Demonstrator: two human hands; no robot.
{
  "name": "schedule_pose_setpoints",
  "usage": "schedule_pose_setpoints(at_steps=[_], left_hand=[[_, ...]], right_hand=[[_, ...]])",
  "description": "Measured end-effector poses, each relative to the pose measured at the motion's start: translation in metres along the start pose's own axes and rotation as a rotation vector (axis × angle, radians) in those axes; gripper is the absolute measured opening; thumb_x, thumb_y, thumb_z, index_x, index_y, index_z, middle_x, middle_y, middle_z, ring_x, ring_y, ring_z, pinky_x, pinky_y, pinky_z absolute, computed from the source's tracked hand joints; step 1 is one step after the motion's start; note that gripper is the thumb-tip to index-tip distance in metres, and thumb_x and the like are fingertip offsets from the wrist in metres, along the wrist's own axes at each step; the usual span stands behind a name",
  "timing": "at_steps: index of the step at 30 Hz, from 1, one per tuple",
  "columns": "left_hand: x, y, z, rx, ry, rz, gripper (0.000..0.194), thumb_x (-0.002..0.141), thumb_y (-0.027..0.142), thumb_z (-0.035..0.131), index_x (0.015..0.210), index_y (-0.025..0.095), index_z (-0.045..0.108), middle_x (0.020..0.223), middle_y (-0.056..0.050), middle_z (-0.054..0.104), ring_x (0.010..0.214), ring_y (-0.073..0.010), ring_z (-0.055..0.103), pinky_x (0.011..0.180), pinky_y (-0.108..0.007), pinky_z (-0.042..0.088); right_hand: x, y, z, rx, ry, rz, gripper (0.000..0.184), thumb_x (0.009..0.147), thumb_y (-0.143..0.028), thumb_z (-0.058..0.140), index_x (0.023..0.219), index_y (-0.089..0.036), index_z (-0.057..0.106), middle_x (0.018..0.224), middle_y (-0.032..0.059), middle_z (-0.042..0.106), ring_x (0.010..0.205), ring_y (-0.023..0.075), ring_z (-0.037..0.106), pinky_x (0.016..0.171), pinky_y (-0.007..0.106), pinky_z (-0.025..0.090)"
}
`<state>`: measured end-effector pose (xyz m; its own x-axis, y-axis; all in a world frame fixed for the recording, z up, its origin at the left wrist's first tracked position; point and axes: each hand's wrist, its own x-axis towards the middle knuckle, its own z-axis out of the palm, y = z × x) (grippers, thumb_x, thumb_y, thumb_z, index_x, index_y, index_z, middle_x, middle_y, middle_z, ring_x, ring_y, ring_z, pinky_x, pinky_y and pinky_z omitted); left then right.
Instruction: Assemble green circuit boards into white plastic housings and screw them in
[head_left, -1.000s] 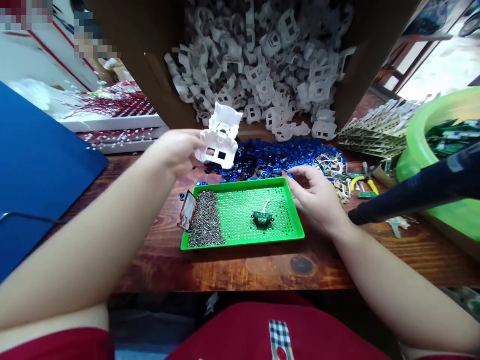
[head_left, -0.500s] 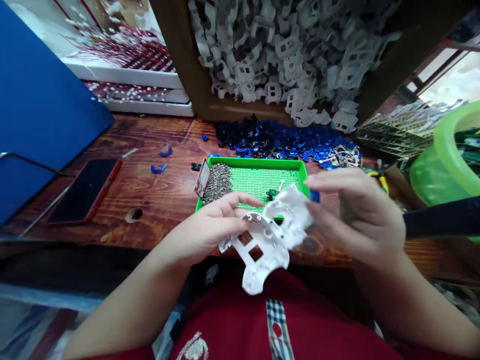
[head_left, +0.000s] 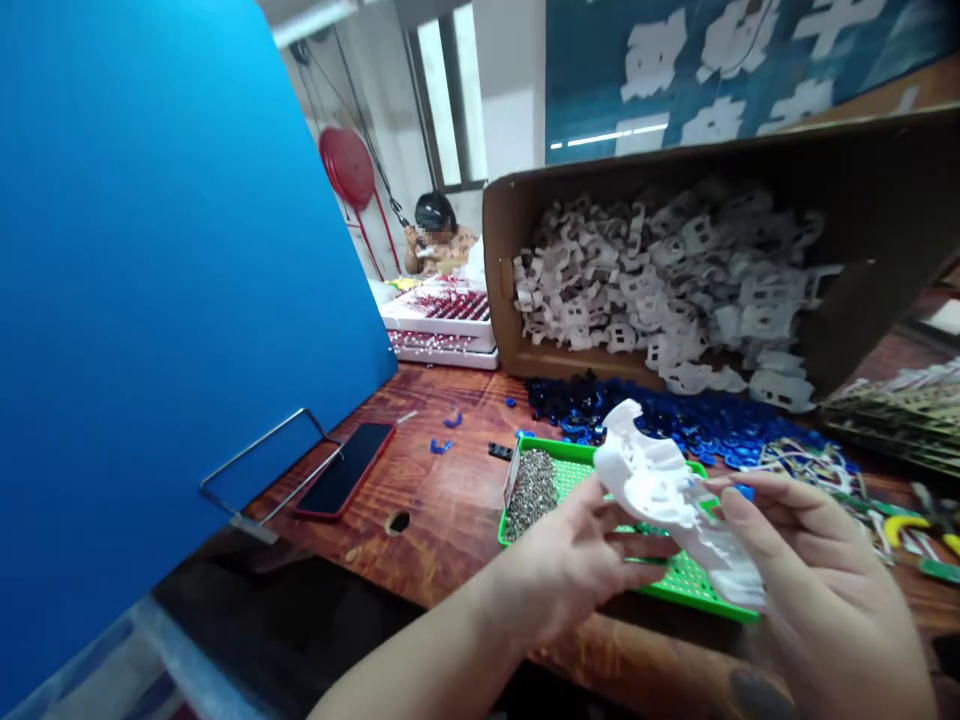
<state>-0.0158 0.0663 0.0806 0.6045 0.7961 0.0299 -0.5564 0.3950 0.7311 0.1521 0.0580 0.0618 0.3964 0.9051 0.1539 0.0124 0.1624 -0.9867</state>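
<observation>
My left hand [head_left: 577, 560] grips a white plastic shell [head_left: 649, 480] with cut-outs, raised and tilted above the green tray [head_left: 720, 602]. My right hand [head_left: 832, 590] is closed at the shell's right side. A small blue plastic part [head_left: 744, 492] shows between its thumb and index finger. Whether those fingers also touch the shell, I cannot tell. Under the shell, the tray is largely covered by it and by my hands. Many small metal screws [head_left: 532, 490] fill the tray's left end.
Behind the tray lies a heap of blue and black plastic parts [head_left: 585, 405]. A cardboard box [head_left: 501, 280] of white shells stands beyond. Left are a phone [head_left: 349, 470], a wire stand [head_left: 262, 445] and a blue panel [head_left: 172, 250]. Wired boards [head_left: 806, 460] lie right. A person [head_left: 442, 240] sits far back.
My left hand brought the white shell down from above the tray, then turned it over. My right hand left the tray's right edge and came to the shell with the blue part. The view swung up and left.
</observation>
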Motion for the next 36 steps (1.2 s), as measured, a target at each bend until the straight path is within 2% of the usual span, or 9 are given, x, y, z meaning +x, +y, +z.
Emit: schedule_pose_setpoints(at_steps=[2, 4, 7, 12, 16, 20, 23, 32, 36], left_hand=[[0.013, -0.002, 0.012, 0.17, -0.02, 0.093, 0.069, 0.065, 0.033, 0.078, 0.127, 0.026, 0.048, 0.128, -0.012, 0.056, 0.115, -0.0247, 0.054, 0.096, -0.036, 0.039], [0.028, -0.004, 0.022, 0.232, 0.028, 0.197, 0.053, 0.078, 0.033, 0.067, 0.127, 0.026, 0.048, 0.126, -0.01, 0.058, 0.115, -0.0215, 0.054, 0.099, -0.035, 0.037], [0.049, -0.001, 0.025, 0.204, 0.119, 0.285, 0.048, 0.081, 0.037, 0.061, 0.126, 0.025, 0.05, 0.127, -0.009, 0.058, 0.117, -0.0202, 0.053, 0.101, -0.032, 0.036], [0.066, 0.008, 0.008, 0.123, 0.129, 0.236, 0.04, 0.084, 0.036, 0.056, 0.121, 0.019, 0.055, 0.116, -0.012, 0.064, 0.102, -0.0238, 0.062, 0.084, -0.034, 0.047], [0.063, 0.0, -0.008, 0.051, 0.138, 0.211, 0.04, 0.088, 0.029, 0.052, 0.125, 0.016, 0.05, 0.116, -0.013, 0.064, 0.101, -0.0229, 0.062, 0.086, -0.035, 0.046], [0.058, -0.009, -0.017, 0.022, 0.143, 0.196, 0.038, 0.088, 0.026, 0.052, 0.124, 0.013, 0.048, 0.117, -0.013, 0.063, 0.104, -0.0218, 0.061, 0.092, -0.035, 0.041], [0.057, -0.012, -0.021, -0.011, 0.106, 0.175, 0.035, 0.089, 0.024, 0.05, 0.123, 0.012, 0.047, 0.117, -0.013, 0.063, 0.107, -0.0207, 0.059, 0.095, -0.035, 0.038], [0.062, -0.019, -0.036, -0.092, 0.02, 0.072, 0.045, 0.082, 0.033, 0.061, 0.123, 0.016, 0.05, 0.121, -0.012, 0.059, 0.106, -0.0197, 0.058, 0.087, -0.029, 0.038], [0.063, -0.021, -0.039, -0.068, 0.06, 0.059, 0.057, 0.071, 0.027, 0.073, 0.123, 0.016, 0.05, 0.122, -0.012, 0.059, 0.105, -0.018, 0.058, 0.082, -0.026, 0.038]], right_hand=[[0.005, -0.005, 0.008, 0.028, 0.037, -0.05, 0.043, 0.066, -0.049, 0.07, 0.097, -0.022, 0.056, 0.091, 0.0036, 0.064, 0.075, 0.0139, 0.064, 0.058, 0.017, 0.055], [0.012, -0.008, 0.014, 0.019, 0.051, -0.113, 0.043, 0.065, -0.048, 0.071, 0.097, -0.023, 0.057, 0.091, 0.0032, 0.064, 0.074, 0.0131, 0.064, 0.058, 0.017, 0.055], [0.027, -0.011, 0.017, -0.019, -0.025, -0.145, 0.045, 0.065, -0.05, 0.07, 0.1, -0.023, 0.057, 0.097, 0.0046, 0.064, 0.078, 0.0156, 0.064, 0.059, 0.02, 0.056], [0.057, -0.007, 0.007, -0.37, -0.031, -0.434, 0.041, 0.069, -0.054, 0.065, 0.098, -0.025, 0.061, 0.102, 0.0033, 0.063, 0.09, 0.0189, 0.062, 0.075, 0.031, 0.056], [0.066, 0.011, 0.0, -0.499, -0.136, -0.62, 0.038, 0.074, -0.047, 0.064, 0.103, -0.024, 0.056, 0.088, 0.001, 0.064, 0.075, 0.0131, 0.064, 0.063, 0.022, 0.055], [0.066, 0.028, -0.002, -0.655, -0.291, -0.901, 0.023, 0.079, -0.04, 0.062, 0.097, -0.025, 0.059, 0.096, 0.0, 0.062, 0.088, 0.011, 0.061, 0.075, 0.02, 0.054], [0.066, 0.03, -0.004, -0.756, -0.322, -1.078, 0.021, 0.081, -0.039, 0.06, 0.095, -0.025, 0.06, 0.099, 0.0013, 0.06, 0.092, 0.0103, 0.059, 0.078, 0.018, 0.053], [0.066, 0.023, 0.007, -0.83, -0.197, -1.26, 0.028, 0.076, -0.049, 0.061, 0.079, -0.022, 0.066, 0.092, 0.007, 0.058, 0.084, 0.012, 0.059, 0.066, 0.016, 0.054], [0.071, 0.023, 0.01, -0.829, -0.207, -1.329, 0.027, 0.08, -0.048, 0.056, 0.076, -0.024, 0.068, 0.091, 0.0061, 0.061, 0.082, 0.0119, 0.059, 0.063, 0.018, 0.053]])
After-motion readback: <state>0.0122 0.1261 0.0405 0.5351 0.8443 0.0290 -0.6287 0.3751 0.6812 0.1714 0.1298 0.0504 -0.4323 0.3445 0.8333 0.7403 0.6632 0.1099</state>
